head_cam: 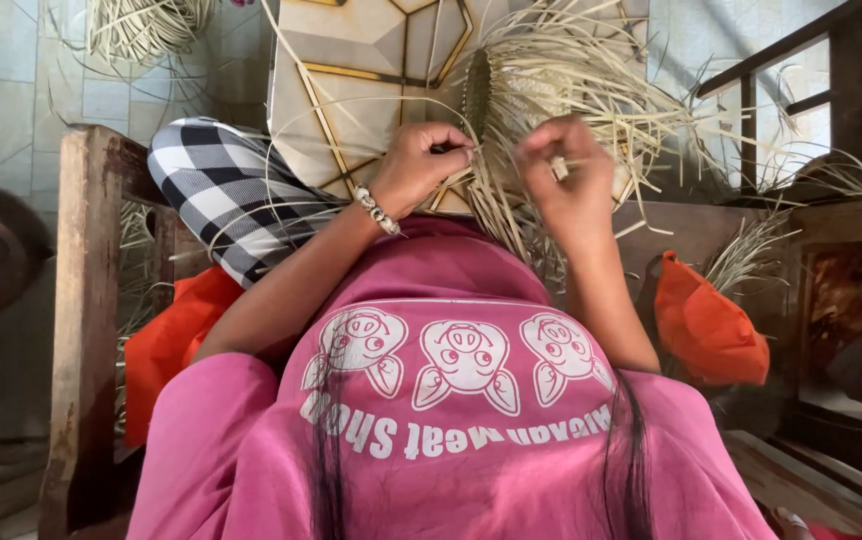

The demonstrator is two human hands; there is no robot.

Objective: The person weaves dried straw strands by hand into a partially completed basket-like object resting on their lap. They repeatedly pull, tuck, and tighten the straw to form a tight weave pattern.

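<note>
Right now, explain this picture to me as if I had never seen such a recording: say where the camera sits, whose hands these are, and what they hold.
There is no machine here. The one picture comes from a camera worn on a person's head, looking down over a pink shirt at that person's own two bare hands. The left hand, with a beaded bracelet at the wrist, pinches thin pale dried leaf strips. The right hand closes its grip on more of the same strips, which fan out loosely behind both hands. A narrow plaited band rises from the bundle. Under the work is a pale tiled surface with gold lines. The person sits on a wooden bench with orange cushions on either side, one knee in black-and-white check cloth. More strips lie on the floor at top left.
</note>
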